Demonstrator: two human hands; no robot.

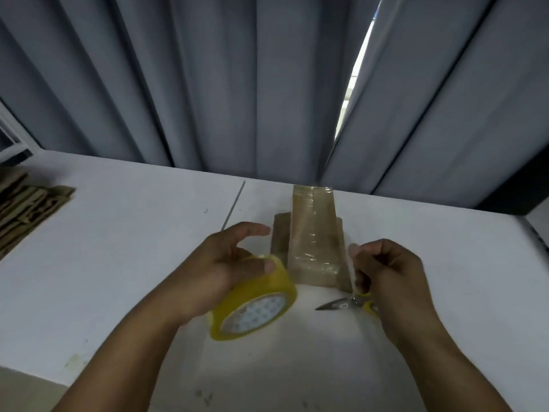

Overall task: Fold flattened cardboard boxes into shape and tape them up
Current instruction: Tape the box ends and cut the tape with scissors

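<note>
Left hand [225, 263] grips a yellow tape roll [252, 310], tilted so you see right into its core. Right hand [392, 272] holds yellow-handled scissors [341, 304], blades closed and pointing left, fingers curled up. Between the hands sits a small cardboard box [312, 239], already wrapped in shiny clear tape, toward the far edge of the white tabletop [118, 263]. A stack of flattened cardboard [26, 209] lies at the left edge. A grey curtain [237, 84] hangs behind it all.
</note>
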